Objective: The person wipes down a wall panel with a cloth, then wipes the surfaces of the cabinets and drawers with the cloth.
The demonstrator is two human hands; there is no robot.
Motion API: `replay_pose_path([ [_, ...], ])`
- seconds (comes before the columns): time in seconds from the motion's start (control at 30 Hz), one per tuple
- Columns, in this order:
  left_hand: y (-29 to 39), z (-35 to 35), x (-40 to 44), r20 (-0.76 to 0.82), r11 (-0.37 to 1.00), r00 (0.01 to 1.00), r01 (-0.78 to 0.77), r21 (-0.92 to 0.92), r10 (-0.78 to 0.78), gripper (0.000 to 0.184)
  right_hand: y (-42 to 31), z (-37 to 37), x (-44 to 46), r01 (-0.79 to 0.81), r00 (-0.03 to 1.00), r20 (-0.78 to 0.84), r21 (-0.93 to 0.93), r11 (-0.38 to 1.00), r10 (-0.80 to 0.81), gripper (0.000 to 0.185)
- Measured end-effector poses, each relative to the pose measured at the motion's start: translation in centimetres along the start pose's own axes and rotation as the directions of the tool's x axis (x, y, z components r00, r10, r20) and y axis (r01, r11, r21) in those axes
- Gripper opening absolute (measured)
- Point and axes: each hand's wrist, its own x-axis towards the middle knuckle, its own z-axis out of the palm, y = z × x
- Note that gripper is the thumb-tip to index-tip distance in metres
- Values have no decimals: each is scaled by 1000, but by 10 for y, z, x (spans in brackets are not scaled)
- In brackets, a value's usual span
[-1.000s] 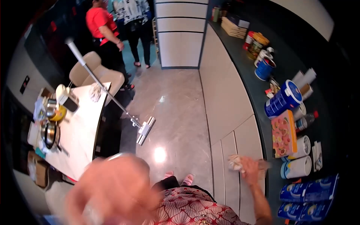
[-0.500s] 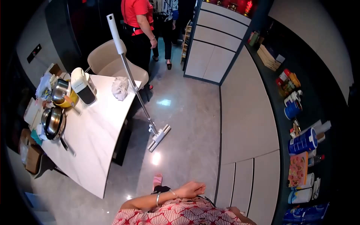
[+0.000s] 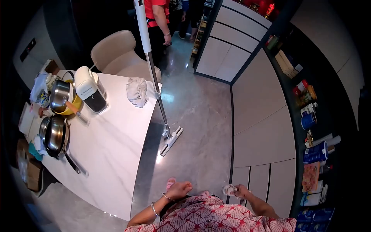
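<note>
My left hand (image 3: 181, 190) is curled into a loose fist in front of my body, with nothing visible in it. On the right, my right hand (image 3: 242, 191) is closed on a small crumpled whitish cloth (image 3: 229, 190). Ahead of me a flat mop (image 3: 161, 104) with a white grip and metal pole leans against the table corner, its head on the floor. Neither hand touches it. A crumpled pale cloth (image 3: 136, 92) lies on the white table (image 3: 112, 154) near that corner.
Pans (image 3: 55, 133), a pot (image 3: 61, 96) and a white appliance (image 3: 91, 89) stand on the table. A beige chair (image 3: 116, 50) is behind it. People, one in a red shirt (image 3: 157, 13), stand at the back. Grey cabinets (image 3: 262, 135) and a shelf of containers (image 3: 315, 151) line the right.
My right hand has come into view with the whitish cloth. My left hand has shifted left. The view has moved closer to the table and mop, and the people stand farther toward the top edge.
</note>
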Motion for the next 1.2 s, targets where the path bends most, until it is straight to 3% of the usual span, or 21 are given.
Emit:
replay_pose_path([
  [0.27,-4,11,17,121,994,991,50,99,-62,15,-14,-9,-9,39,999,-10,55,998,-39,41],
  [0.33,-2,17,22,82,990,995,-72,118,63,15,-9,-2,-15,63,997,-37,63,996,-61,40],
  [0.4,-1,24,29,148,983,988,-69,169,44,16,-1,7,-19,-36,999,-16,57,998,37,42],
  [0.43,17,22,33,235,977,970,13,212,-64,18,8,15,-20,-5,999,-53,19,1000,6,44],
  [0.47,26,24,37,228,975,972,0,224,-52,18,8,16,-26,8,998,-69,20,1000,-6,44],
  [0.53,38,35,42,289,970,956,-17,244,-56,20,10,25,-42,-90,994,-47,206,974,102,44],
  [0.77,67,65,71,462,941,879,-52,335,-116,26,63,90,-60,-129,986,-84,157,979,143,48],
  [0.83,53,74,78,513,945,854,-94,314,-85,27,59,92,-69,-142,988,75,83,986,136,53],
  [1.07,52,77,78,609,953,789,-115,282,-84,29,93,142,-63,-65,998,-17,83,994,67,49],
  [1.13,49,78,78,615,950,784,-120,287,-87,30,90,136,-61,-117,993,-12,112,987,119,50],
  [1.2,45,80,76,593,949,805,-169,265,-22,27,85,137,-62,-222,971,-29,269,937,238,49],
])
